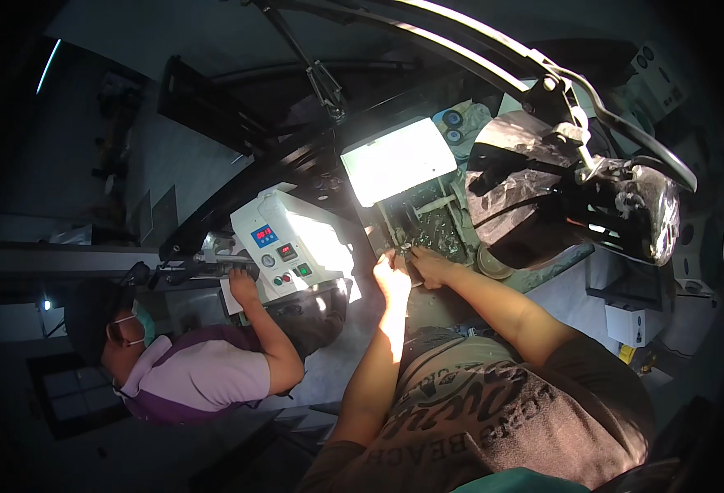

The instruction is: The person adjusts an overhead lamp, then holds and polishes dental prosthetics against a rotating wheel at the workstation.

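My left hand and my right hand are close together over a worn, debris-flecked machine bed below a brightly lit white panel. The fingers of my left hand are curled at the near-left of the bed, pinching something small that I cannot make out. My right hand is beside it, fingers bent toward the same spot; what they hold is too small and hidden to name. A round pale dish sits right of my right hand.
A co-worker in a mask works at left, one hand at a white control box with displays and buttons. A lamp arm reaches overhead above a plastic-wrapped unit. Blue round items lie behind; white boxes are at right.
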A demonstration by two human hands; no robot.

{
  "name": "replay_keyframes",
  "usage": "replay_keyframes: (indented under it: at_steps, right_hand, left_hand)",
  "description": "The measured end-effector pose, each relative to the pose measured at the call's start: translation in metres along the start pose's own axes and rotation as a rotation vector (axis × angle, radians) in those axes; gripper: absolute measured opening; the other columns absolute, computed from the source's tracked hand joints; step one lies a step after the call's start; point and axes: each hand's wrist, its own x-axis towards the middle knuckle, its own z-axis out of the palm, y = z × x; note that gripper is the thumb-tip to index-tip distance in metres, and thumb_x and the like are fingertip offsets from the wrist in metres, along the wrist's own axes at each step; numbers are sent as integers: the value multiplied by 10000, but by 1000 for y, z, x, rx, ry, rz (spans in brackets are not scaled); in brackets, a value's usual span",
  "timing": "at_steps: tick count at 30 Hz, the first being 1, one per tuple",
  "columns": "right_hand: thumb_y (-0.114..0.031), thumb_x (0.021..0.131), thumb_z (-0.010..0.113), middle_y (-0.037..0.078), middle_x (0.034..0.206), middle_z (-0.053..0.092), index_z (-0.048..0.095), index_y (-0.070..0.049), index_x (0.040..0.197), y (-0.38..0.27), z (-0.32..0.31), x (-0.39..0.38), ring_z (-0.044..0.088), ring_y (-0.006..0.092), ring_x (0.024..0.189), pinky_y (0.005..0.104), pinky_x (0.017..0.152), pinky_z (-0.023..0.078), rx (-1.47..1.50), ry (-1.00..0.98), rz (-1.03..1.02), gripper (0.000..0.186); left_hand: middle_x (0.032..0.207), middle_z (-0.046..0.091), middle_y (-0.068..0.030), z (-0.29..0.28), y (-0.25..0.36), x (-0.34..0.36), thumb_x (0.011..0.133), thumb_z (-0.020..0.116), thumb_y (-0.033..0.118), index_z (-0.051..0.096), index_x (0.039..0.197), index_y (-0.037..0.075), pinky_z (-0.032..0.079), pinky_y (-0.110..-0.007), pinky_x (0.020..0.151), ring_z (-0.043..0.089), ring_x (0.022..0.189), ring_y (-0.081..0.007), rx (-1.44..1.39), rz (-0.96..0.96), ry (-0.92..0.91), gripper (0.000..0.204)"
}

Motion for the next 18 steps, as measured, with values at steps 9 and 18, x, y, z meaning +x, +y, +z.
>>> replay_keyframes:
  at_steps: [9,18]
  right_hand:
    - [-41,551,641,217,1119,493,534,85,1053,-2,13,-10,454,350,1108,351,992,352,80,85,12,529]
    - [-76,561,656,188,1043,580,641,20,842,-11,-1,-8,536,323,1037,368,908,429,64,-69,139,297]
  left_hand:
    - [782,641,-172,7,-3,-3,774,538,-6,577,916,-106,483,-283,680,627,730,-197,-5,-23,12,179]
    - [772,642,-178,9,-11,-1,771,548,-6,576,921,-107,486,-291,672,629,714,-203,-11,-55,0,184]
